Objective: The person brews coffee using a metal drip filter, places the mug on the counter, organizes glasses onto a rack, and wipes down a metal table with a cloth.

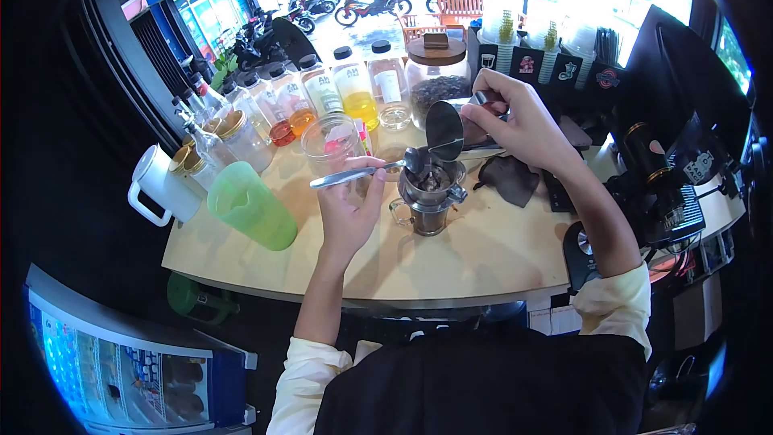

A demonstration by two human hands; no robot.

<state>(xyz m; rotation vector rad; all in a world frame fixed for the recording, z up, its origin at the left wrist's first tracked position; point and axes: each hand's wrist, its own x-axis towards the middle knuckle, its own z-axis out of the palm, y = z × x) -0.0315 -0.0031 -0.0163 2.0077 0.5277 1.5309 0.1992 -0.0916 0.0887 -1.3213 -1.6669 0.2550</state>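
We have both hands above the middle of the table (378, 274). Our left hand (346, 213) pinches the handle of a spoon (342, 178) between thumb and fingers, and the spoon's bowl is over the rim of a dripper (440, 195); we cannot tell whether the 2 touch. Our right hand (515, 117) grasps the handle of a metal vessel (444, 130), tilted just above the dripper. The dripper sits on a glass mug (428, 221), which has dark contents and stands about midway between the table's near and far edges.

Just to the right of the dripper, a dark cloth (509, 180) lies crumpled. On the left, between the dripper and the table's left edge, stands a green pitcher (252, 205), leaning in our view, with a white jug (165, 185) close to that edge. A clear container (332, 138) is beyond our left hand. Toward the far edge stand 5 black-capped bottles (358, 97); the 2 rightmost hold yellow and clear liquid. Beside them is a jar (439, 84) with a wooden lid and dark beans inside.
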